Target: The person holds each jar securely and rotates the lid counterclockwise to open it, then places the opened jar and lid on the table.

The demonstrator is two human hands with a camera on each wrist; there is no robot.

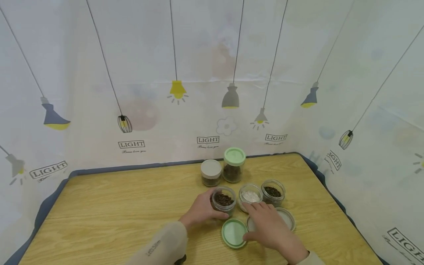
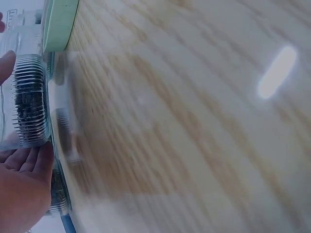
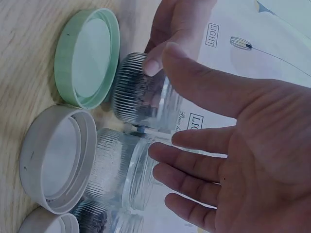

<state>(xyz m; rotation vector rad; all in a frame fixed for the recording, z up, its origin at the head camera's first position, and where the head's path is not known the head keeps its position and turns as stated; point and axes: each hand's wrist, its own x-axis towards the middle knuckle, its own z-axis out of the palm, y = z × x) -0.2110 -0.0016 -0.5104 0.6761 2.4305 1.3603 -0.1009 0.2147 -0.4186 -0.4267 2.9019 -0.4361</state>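
My left hand (image 1: 200, 210) grips an open glass jar (image 1: 224, 200) of dark brown pieces, thumb at the near side and fingers round the far side. Ribbed glass shows on this jar in the left wrist view. My right hand (image 1: 271, 225) is spread with straight, separated fingers above the lids and holds nothing. Below the gripped jar a green lid (image 3: 92, 58) lies upturned on the table. A greyish-white lid (image 3: 58, 160) lies beside it, partly hidden by the right hand in the head view. Behind the right fingertips stands an open jar of white contents (image 1: 250, 195).
Another open jar (image 1: 273, 193) with dark green-brown contents stands to the right. A second pale lid (image 1: 289, 219) lies in front of it. Further back are a white-lidded jar (image 1: 211, 170) and a taller green-lidded jar (image 1: 234, 165). Printed cloth (image 1: 159, 147) borders the wooden table (image 1: 116, 213).
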